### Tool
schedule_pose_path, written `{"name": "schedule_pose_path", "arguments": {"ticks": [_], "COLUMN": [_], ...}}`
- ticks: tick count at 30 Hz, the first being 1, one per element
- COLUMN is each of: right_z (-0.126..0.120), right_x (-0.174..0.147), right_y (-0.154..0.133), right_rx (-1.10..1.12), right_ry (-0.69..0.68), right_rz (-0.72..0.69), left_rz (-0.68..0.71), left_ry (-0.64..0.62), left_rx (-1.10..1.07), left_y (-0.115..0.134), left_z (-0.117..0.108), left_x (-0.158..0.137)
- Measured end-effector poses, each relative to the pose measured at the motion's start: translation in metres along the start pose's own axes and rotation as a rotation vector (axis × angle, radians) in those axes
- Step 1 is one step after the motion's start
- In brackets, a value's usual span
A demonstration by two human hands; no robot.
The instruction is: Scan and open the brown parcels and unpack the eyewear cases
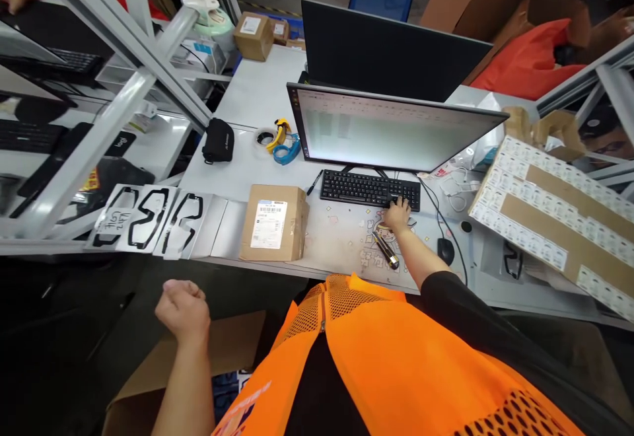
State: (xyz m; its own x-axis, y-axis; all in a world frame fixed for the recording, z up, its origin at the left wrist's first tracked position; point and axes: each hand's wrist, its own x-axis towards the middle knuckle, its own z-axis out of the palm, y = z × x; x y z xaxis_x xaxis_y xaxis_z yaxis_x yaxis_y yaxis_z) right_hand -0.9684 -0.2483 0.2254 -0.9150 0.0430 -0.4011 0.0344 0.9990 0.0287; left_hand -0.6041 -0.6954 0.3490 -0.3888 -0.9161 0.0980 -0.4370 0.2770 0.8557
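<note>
My right hand (398, 215) rests on the number-pad end of the black keyboard (354, 188), fingers stretched over the keys. Just below it on the printed desk mat lies a black-and-yellow utility knife (386, 250). In front of the desk edge, my left hand (182, 308) is curled into a fist, with nothing showing in it. Under that forearm stands an open cardboard carton (238, 340) with dark blue items inside. A taped cardboard box (274, 223) with a white shipping label sits near the desk's front edge, left of the keyboard.
A lit monitor (391, 132) stands behind the keyboard, and a mouse (446, 250) lies to its right. Flat packages (148, 218) with black frame shapes line the left edge. Tape dispensers (286, 145) and a black pouch (218, 140) lie behind. A large carton (559, 218) leans at right.
</note>
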Motion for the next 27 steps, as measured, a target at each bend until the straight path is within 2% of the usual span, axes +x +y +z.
{"name": "schedule_pose_path", "arguments": {"ticks": [4, 6, 8, 11, 13, 16, 18, 20, 23, 27], "right_z": [0.002, -0.006, -0.017, -0.031, -0.031, -0.023, -0.019, -0.022, -0.034, -0.046], "right_x": [-0.003, -0.003, -0.004, -0.016, -0.035, -0.078, -0.112, -0.145, -0.179, -0.190], "right_y": [0.001, 0.000, -0.001, -0.004, -0.006, -0.008, -0.008, -0.007, -0.006, 0.000], "right_rx": [-0.097, -0.099, -0.038, 0.183, 0.397, 0.764, 0.985, 1.152, 1.276, 1.268], "right_ry": [-0.046, -0.059, -0.016, 0.075, 0.059, -0.099, -0.228, -0.310, -0.343, -0.361], "right_rz": [-0.116, -0.152, -0.172, -0.221, -0.305, -0.465, -0.538, -0.583, -0.635, -0.672], "left_rz": [-0.028, -0.024, -0.023, -0.073, -0.188, -0.444, -0.527, -0.441, -0.147, 0.176], "left_ry": [-0.109, -0.248, -0.431, -0.683, -0.810, -0.938, -0.951, -0.922, -0.874, -0.875], "left_rx": [-0.288, -0.354, -0.383, -0.423, -0.514, -0.713, -0.809, -0.784, -0.537, -0.252], "left_y": [0.037, 0.057, 0.074, 0.096, 0.111, 0.134, 0.147, 0.155, 0.157, 0.151], "left_z": [0.027, 0.042, 0.056, 0.078, 0.093, 0.115, 0.129, 0.142, 0.157, 0.164], "left_x": [-0.043, -0.065, -0.089, -0.126, -0.147, -0.168, -0.176, -0.180, -0.188, -0.194]}}
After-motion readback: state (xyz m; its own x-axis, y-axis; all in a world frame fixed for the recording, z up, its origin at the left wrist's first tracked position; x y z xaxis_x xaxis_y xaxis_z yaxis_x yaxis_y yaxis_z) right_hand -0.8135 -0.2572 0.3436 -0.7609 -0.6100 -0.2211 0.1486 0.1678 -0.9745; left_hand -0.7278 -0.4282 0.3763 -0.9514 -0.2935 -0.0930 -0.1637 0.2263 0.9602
